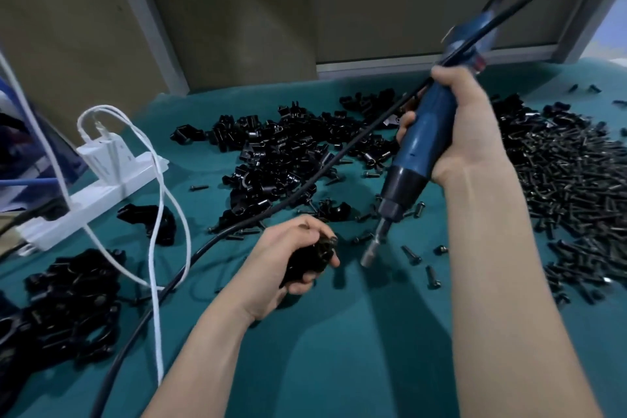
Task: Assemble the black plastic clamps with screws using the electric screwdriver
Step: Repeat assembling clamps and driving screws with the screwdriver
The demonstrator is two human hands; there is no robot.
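My left hand (pixel 288 258) is closed around a black plastic clamp (pixel 314 260) just above the teal table cover, with a screw head showing at its top. My right hand (pixel 464 125) grips a blue electric screwdriver (pixel 420 142) tilted down to the left. Its metal bit (pixel 371 251) hangs a short way to the right of the clamp, apart from it. A heap of loose black clamps (pixel 288 153) lies behind my hands. A wide pile of black screws (pixel 576 187) spreads along the right side.
The screwdriver's black cable (pixel 237 224) runs diagonally across the table to the lower left. A white power strip (pixel 98 193) with a charger and white cords sits at the left. More black clamps (pixel 71 309) are piled at lower left. Stray screws (pixel 432 276) dot the cloth.
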